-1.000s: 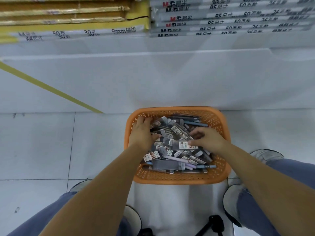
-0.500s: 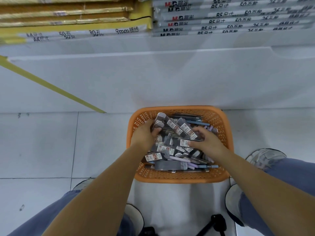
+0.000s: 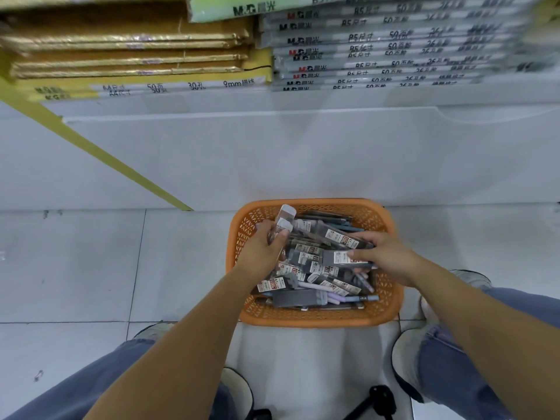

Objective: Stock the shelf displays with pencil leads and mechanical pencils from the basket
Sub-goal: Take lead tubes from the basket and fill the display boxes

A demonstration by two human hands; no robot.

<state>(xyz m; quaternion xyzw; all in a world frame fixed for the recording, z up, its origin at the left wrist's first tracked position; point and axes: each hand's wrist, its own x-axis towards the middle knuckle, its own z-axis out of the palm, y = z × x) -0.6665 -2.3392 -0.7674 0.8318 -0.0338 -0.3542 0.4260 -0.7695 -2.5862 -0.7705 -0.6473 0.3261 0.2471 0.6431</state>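
The orange basket (image 3: 315, 321) is sitting on the tiled floor (image 3: 75, 268), its far rim just beside the white shelf base (image 3: 272, 153), with tile stretching away to its left; the left hand (image 3: 263, 251) is gripping two lead packs (image 3: 285, 221) over the basket's far-left corner, while the right hand (image 3: 385, 256) is pinching a labelled pack (image 3: 342, 258) near the right rim. Purple mechanical pencils (image 3: 333, 294) are lying along the near edge; notebook stacks (image 3: 378, 56) are resting on the shelf above

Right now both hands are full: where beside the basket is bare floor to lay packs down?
Bare floor tiles lie left of the basket, up to the yellow tape, and right of it. Crowded: the basket itself, heaped with lead packs, left hand and right hand gripping some.
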